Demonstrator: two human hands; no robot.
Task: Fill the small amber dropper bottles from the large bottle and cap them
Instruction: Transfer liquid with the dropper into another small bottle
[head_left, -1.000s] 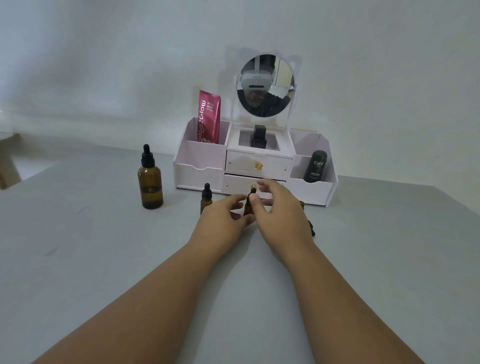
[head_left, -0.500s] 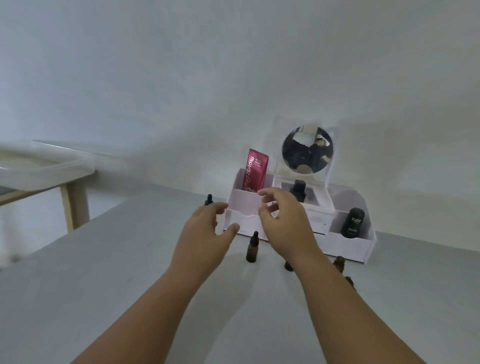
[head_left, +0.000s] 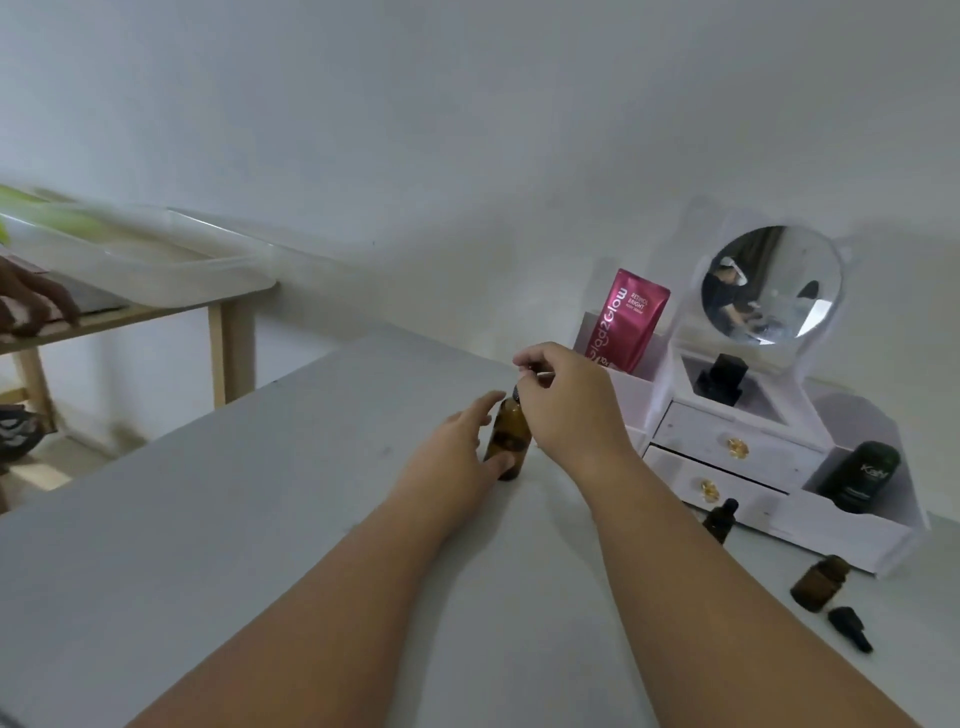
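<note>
The large amber bottle (head_left: 510, 441) stands upright on the grey table (head_left: 260, 519), between my hands. My left hand (head_left: 457, 457) holds its body, thumb low at the base and forefinger up by the shoulder. My right hand (head_left: 566, 410) comes over from the right, its fingertips curled round the black dropper cap (head_left: 517, 391), which is mostly hidden. To the right, a small capped amber bottle (head_left: 719, 519) stands in front of the organizer. Further right an uncapped small bottle (head_left: 821, 582) stands with a loose black dropper cap (head_left: 849, 629) lying beside it.
A white vanity organizer (head_left: 753, 452) with a round mirror (head_left: 769, 283) stands at the back right, holding a pink sachet (head_left: 626, 327) and a dark green container (head_left: 860, 475). At the left, a wooden side table (head_left: 223, 332) carries a plastic tub, with another person's hand (head_left: 31, 306) on it.
The view has swung left. Both hands left the small bottles and moved to the large bottle; the left now holds its body and the right has closed on its cap.
</note>
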